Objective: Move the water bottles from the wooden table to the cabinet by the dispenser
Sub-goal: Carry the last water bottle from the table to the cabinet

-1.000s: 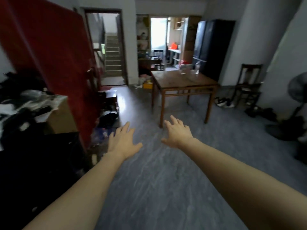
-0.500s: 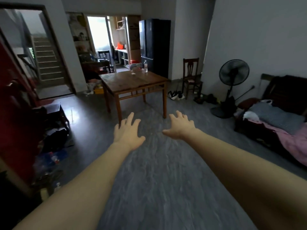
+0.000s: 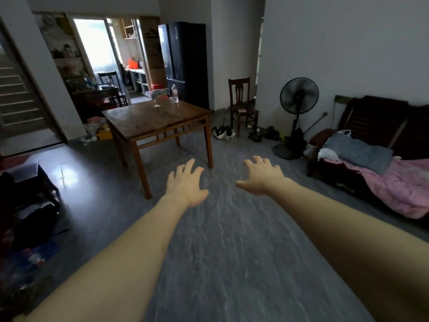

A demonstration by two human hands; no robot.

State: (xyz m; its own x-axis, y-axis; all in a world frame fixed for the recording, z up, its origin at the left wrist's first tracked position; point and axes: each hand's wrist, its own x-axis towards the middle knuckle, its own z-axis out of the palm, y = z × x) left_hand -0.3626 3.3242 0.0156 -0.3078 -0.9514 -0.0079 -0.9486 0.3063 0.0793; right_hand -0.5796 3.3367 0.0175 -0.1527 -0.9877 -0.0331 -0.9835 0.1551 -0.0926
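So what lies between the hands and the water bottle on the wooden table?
In the head view: bare grey floor, then the wooden table top. The water bottle stands at its far edge; left hand and right hand hold nothing.

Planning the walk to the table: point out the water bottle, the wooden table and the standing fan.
water bottle (image 3: 174, 94), head view, its labelled middle.
wooden table (image 3: 148, 119), head view, bare top.
standing fan (image 3: 299, 95), head view, grille centre.

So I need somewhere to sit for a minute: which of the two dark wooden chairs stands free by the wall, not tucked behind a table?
The dark wooden chair against the white wall, left of the black standing fan.
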